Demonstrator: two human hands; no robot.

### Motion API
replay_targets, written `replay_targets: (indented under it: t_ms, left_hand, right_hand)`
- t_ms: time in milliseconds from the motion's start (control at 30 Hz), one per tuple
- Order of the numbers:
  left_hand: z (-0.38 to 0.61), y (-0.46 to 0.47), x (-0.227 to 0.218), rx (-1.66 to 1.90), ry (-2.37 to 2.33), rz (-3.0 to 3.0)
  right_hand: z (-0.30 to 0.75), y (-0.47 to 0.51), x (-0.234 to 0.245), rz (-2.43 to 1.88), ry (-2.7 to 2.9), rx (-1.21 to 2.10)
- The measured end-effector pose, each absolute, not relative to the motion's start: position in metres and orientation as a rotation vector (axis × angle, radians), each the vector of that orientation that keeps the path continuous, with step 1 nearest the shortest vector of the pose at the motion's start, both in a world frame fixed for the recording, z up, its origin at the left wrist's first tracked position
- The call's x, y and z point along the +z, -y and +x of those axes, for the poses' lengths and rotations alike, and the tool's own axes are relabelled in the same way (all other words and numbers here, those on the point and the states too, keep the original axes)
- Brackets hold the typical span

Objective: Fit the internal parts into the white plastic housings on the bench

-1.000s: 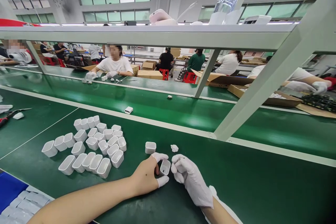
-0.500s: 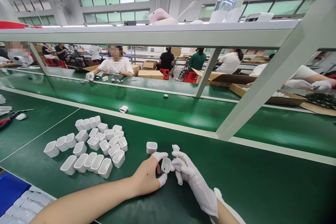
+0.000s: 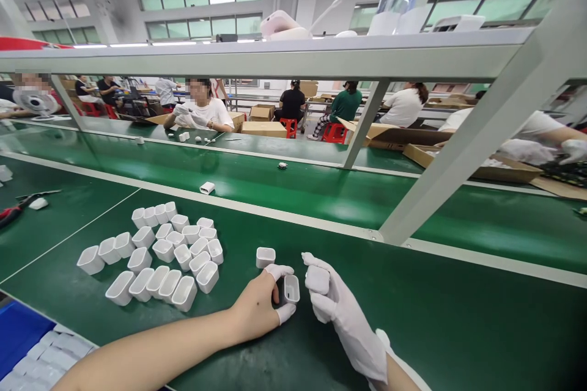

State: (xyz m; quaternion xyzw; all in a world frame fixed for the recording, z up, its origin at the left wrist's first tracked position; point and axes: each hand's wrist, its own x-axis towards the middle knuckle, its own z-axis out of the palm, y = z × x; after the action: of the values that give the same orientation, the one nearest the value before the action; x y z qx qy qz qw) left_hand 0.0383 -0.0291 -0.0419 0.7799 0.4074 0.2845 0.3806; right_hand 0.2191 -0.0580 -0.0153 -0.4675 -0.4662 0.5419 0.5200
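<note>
My left hand [image 3: 263, 299], with white covers on the thumb and fingertip, grips a small white open-topped plastic housing [image 3: 291, 289] at the bench surface. Its opening faces up and a dark slot shows inside. Just right of it, my right hand [image 3: 337, 305] wears a white glove. Its fingers are curled around a small white rounded-square piece [image 3: 317, 280], partly hidden by the glove. Another white housing [image 3: 265, 257] stands on the bench just behind my left hand. Several more housings [image 3: 169, 284] stand grouped to the left, openings up.
A green conveyor belt [image 3: 257, 180] runs behind the bench, carrying a white part [image 3: 207, 188]. A slanted metal post [image 3: 440, 134] rises at the right beneath a shelf [image 3: 275, 64]. Pliers [image 3: 18, 211] lie at far left. A co-worker [image 3: 202, 111] sits across the belt.
My right hand has turned and moved slightly right, exposing the white rounded-square piece. My left hand holds the housing almost in place. The part on the belt has shifted left.
</note>
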Motion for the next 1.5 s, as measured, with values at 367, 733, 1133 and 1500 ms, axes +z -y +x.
replay_targets:
  t_ms: [367, 733, 1133, 1500]
  left_hand:
    - [0.038, 0.026, -0.050, 0.692, -1.047, 1.971]
    - [0.037, 0.028, -0.047, 0.752, -1.057, 2.044]
    - [0.038, 0.029, -0.038, 0.771, -1.014, 2.003]
    - [0.039, 0.029, -0.038, 0.785, -1.007, 1.963]
  right_hand:
    - [0.217, 0.060, -0.020, -1.243, 1.228, 1.203]
    - [0.222, 0.052, -0.016, -1.075, 0.966, 1.379]
    - [0.214, 0.063, -0.021, -1.455, 1.425, 0.997]
    - [0.216, 0.062, -0.023, -1.419, 1.741, 0.683]
